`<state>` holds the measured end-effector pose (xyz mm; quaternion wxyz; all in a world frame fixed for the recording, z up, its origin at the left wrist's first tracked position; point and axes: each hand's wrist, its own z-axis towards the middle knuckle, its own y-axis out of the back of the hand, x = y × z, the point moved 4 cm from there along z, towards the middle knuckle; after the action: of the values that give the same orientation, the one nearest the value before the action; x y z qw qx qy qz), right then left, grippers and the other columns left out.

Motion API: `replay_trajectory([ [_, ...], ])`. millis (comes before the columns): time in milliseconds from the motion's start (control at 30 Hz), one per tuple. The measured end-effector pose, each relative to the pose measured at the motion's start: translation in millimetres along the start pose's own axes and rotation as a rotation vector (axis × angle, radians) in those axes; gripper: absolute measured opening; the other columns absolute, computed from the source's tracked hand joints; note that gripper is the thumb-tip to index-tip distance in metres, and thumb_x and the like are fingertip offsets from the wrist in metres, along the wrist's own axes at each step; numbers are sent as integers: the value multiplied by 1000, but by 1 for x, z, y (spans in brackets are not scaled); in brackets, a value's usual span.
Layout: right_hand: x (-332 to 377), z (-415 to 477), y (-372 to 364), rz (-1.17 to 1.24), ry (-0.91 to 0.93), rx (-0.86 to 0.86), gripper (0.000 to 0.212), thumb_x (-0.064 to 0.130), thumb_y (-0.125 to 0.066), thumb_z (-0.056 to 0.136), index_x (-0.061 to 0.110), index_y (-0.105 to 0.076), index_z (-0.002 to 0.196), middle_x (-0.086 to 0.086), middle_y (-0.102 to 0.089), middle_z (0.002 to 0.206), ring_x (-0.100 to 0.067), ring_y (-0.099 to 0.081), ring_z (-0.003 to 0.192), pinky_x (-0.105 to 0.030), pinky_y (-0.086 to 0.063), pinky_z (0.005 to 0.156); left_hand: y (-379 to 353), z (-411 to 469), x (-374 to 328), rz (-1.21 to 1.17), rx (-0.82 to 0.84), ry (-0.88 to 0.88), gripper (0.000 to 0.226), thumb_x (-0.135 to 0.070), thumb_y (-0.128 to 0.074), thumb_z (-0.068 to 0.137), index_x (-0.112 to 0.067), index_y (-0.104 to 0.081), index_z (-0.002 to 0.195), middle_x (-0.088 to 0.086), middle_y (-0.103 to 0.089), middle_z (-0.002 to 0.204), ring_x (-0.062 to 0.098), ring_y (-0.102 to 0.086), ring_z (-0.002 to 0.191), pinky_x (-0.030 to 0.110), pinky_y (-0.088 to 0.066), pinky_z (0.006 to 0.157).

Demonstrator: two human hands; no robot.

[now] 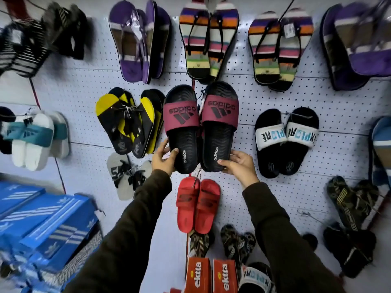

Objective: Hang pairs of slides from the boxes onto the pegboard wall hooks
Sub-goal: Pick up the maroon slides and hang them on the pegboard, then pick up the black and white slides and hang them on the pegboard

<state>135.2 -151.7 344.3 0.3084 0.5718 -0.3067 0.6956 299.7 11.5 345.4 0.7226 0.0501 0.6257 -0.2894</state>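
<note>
two black slides [201, 127] with maroon straps hang toe-up side by side at the middle of the pegboard [328, 98], strap logos upside down. the left hand [164, 158] grips the heel of the left slide – thumb on the footbed, fingers curled behind its edge. the right hand [239, 163] cups the heel of the right slide the same way, thumb across the footbed. both hands are partly closed around the heels, dark sleeves running down to the bottom edge.

just below hangs a red pair [197, 205]; to the left a yellow-and-black pair [127, 121], to the right a black pair with white straps [285, 140], above a striped pair [208, 41]. blue boxes [42, 220] are stacked by the board's lower left corner, and two orange boxes [210, 275] sit at its bottom edge – whether the slides' top rests on a hook i cannot tell.
</note>
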Motion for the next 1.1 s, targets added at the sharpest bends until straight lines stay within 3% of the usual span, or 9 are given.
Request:
replay_trajectory([
  [133,3,20,-6,23,-57,-13,38,-9,-71,81,5,-63,115,-19,-73,116,-29,-72,91,-24,-61,61,-8,30,-8,-20,-18,49,54,-2,-56,92,-15,-44,143,16,-60,130,33,-60,116,53,-51,94],
  [233,-14,30,-8,-9,-156,-31,44,-8,-70,82,-5,-61,125,-24,-71,123,-38,-71,108,-37,-60,78,-10,41,7,21,-8,141,55,-3,-56,92,-18,-44,144,14,-63,127,28,-59,110,50,-51,83],
  [300,-26,32,-10,-34,-204,-30,46,-8,-71,81,-7,-61,127,-26,-70,123,-40,-70,112,-41,-58,86,-12,42,21,23,13,205,53,-4,-55,93,-20,-45,143,2,-66,100,21,-55,103,50,-49,77],
  [400,-47,32,-12,-14,-258,-32,45,-10,-70,82,-7,-61,126,-26,-69,122,-36,-71,99,-41,-58,83,-13,43,43,25,10,262,51,-5,-55,93,-21,-46,141,-7,-55,80,19,-53,101,51,-48,79],
  [533,-69,27,-15,24,-236,-58,47,-13,-67,84,-6,-57,129,-28,-67,115,-19,-70,67,-25,-60,58,-10,38,61,-10,-11,271,48,-3,-53,94,-15,-47,140,6,-67,99,20,-57,93,44,-52,80],
  [600,-76,24,-13,63,-226,-70,53,-14,-66,85,-8,-53,135,-32,-64,127,-34,-72,93,-37,-61,80,-7,39,67,-3,-63,238,46,-3,-54,93,-10,-49,139,24,-64,125,22,-57,98,48,-53,93],
  [700,-88,19,-8,79,-244,-39,55,-9,-67,87,-4,-50,139,-28,-62,134,-37,-65,110,-49,-53,99,-3,35,82,-20,-102,218,45,-7,-56,93,-9,-50,138,24,-57,136,22,-55,100,35,-52,72],
  [900,-142,-6,31,-21,-332,-72,43,11,-68,92,4,-59,133,-17,-68,120,-27,-65,97,-35,-58,72,-1,-8,154,-54,-174,352,44,-29,-54,95,-14,-49,136,4,-60,111,23,-60,84,23,-52,44],
  [1100,-210,-54,90,-46,-530,-151,34,10,-63,95,6,-63,128,-12,-67,92,-23,-64,82,-34,-52,71,-11,-84,250,78,-118,570,40,-23,-53,96,-8,-51,133,8,-59,99,24,-56,80,33,-46,72],
])
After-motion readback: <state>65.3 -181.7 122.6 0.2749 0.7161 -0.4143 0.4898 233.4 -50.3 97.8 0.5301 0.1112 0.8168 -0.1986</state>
